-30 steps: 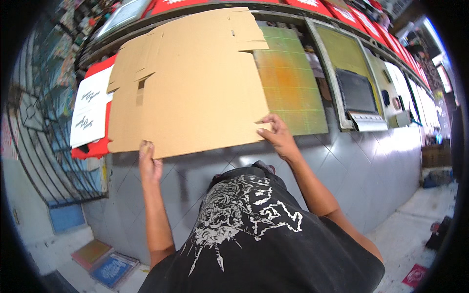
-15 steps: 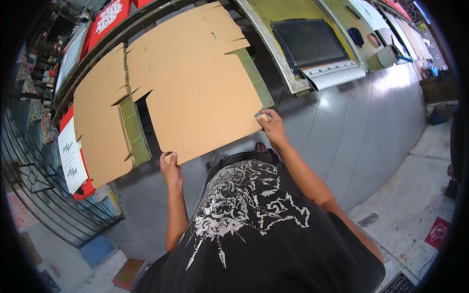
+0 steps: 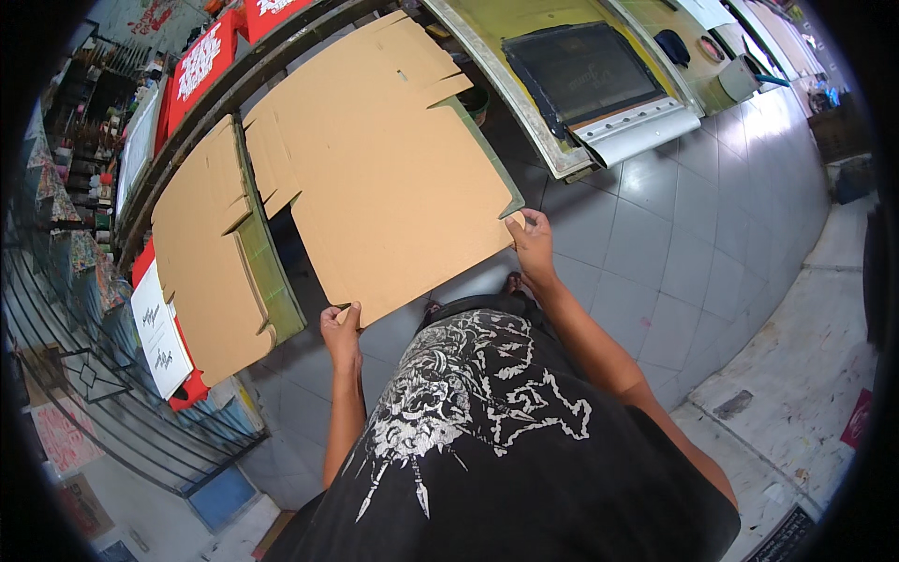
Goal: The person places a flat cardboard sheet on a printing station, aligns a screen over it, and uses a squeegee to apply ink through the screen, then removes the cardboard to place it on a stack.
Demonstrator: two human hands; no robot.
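A large tan cardboard sheet (image 3: 389,178), with slits and cut-outs along its sides, lies over a green board (image 3: 493,164) whose right edge shows as a narrow strip. My left hand (image 3: 343,332) pinches the sheet's near left corner, thumb on top. At the near right corner my right hand (image 3: 532,242) grips the same sheet between thumb and fingers. To the left, a second cardboard sheet (image 3: 198,253) rests on another green board (image 3: 269,272), across a dark gap. The fingers under the sheet are partly hidden.
A framed printing screen (image 3: 585,80) with a metal flap stands at the right of the bench. A white printed sheet (image 3: 161,332) lies at the far left. Black railings (image 3: 112,403) curve along the left. Grey floor tiles (image 3: 646,244) extend to the right.
Both hands have shifted the cardboard sheet slightly rightward over its green board, so less green shows along the right edge. The whole view has also turned a little.
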